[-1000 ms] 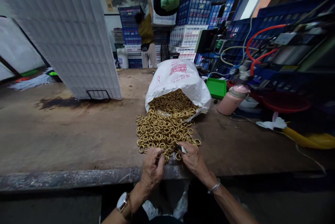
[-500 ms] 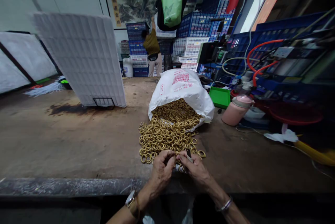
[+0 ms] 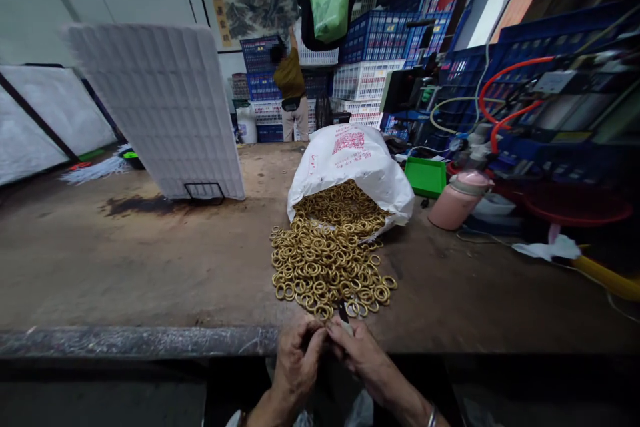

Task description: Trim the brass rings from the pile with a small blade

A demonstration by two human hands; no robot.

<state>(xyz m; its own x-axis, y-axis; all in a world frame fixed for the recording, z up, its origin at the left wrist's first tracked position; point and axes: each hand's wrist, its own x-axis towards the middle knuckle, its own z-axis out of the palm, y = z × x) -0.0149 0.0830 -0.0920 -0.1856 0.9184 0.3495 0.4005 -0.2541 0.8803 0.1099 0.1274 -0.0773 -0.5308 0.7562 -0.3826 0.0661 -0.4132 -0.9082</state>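
Note:
My left hand (image 3: 299, 355) is closed at the table's front edge, thumb and fingers pinched together. Whatever it pinches is hidden by the fingertips. Closed beside it, fingertips almost touching, my right hand (image 3: 367, 357) grips a small tool (image 3: 343, 312) with a dark end and a pale grey part; its kind is unclear. Just beyond both hands lies a heap of gold-coloured rings (image 3: 325, 267), loose on the table. They spill from the mouth of a white woven sack (image 3: 345, 157) with red print, lying on its side with more rings inside.
On the wooden table (image 3: 200, 274), a white ribbed panel (image 3: 160, 107) stands left in a wire holder. To the right are a green tray (image 3: 425, 176), a pink bottle (image 3: 457, 200) and machinery with orange hoses (image 3: 510, 70). Another person (image 3: 291, 84) stands by stacked crates (image 3: 363, 80) behind.
Both hands have drawn back from the heap toward me, to the table's front edge, still close together. The tool stays in my right hand. My view has shifted slightly.

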